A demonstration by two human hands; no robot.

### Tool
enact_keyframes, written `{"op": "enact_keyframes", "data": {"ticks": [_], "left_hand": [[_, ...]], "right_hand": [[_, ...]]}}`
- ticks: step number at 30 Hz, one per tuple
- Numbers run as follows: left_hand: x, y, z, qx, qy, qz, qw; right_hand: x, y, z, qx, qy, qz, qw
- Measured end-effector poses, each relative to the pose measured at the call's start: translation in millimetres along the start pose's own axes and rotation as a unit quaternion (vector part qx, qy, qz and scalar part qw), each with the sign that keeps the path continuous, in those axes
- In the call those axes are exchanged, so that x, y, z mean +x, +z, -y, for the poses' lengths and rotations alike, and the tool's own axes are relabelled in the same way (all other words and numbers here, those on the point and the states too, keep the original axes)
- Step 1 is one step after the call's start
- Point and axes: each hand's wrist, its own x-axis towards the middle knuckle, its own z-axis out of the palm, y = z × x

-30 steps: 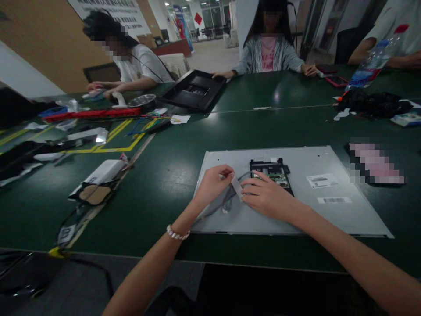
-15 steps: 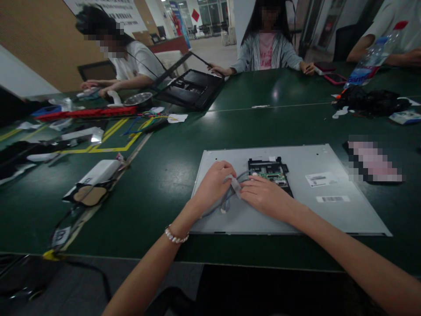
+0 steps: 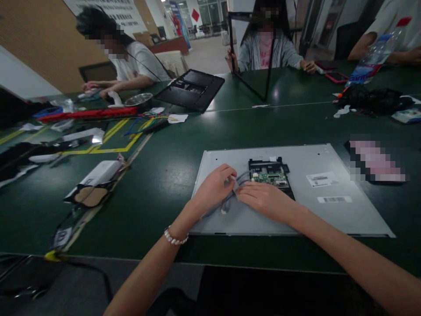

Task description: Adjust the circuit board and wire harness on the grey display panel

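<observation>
A flat silver display panel (image 3: 329, 219) lies back side up on the green table in front of me. My left hand (image 3: 215, 186) is over its left part, fingers pinched on a strip of translucent tape (image 3: 235, 186). Fingertips of my right hand (image 3: 263, 199) close on the strip's lower end; its thumb is hidden. Under the strip runs a grey cable (image 3: 226, 205), looped on the panel, with a small pale connector at its lower end. Right behind my right hand, a green circuit board (image 3: 269, 177) sits in a black frame on the panel.
A phone (image 3: 376, 162) lies right of the panel. At left are a white-and-black pack (image 3: 95, 180) with a cable and a red strip (image 3: 88, 114). Across the table, a person holds up a black frame (image 3: 268, 66) near a black cover (image 3: 190, 90). Bottles (image 3: 371, 61) stand far right.
My right hand has shifted slightly left and down, closer to my left fingers, and less of the tape shows. Across the table, the person has lifted the black frame upright, off the black cover.
</observation>
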Motion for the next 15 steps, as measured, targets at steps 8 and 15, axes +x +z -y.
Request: {"op": "enact_keyframes", "data": {"ticks": [8,15], "left_hand": [[-1.2,-0.2,3.7,-0.011,-0.012,-0.006,1.000],[-2.3,-2.6,2.1,-0.014,-0.006,0.037,0.999]], "right_hand": [[0.4,-2.1,0.2,0.005,0.010,-0.036,0.999],[-2.6,2.9,0.5,0.018,0.029,0.007,0.999]]}}
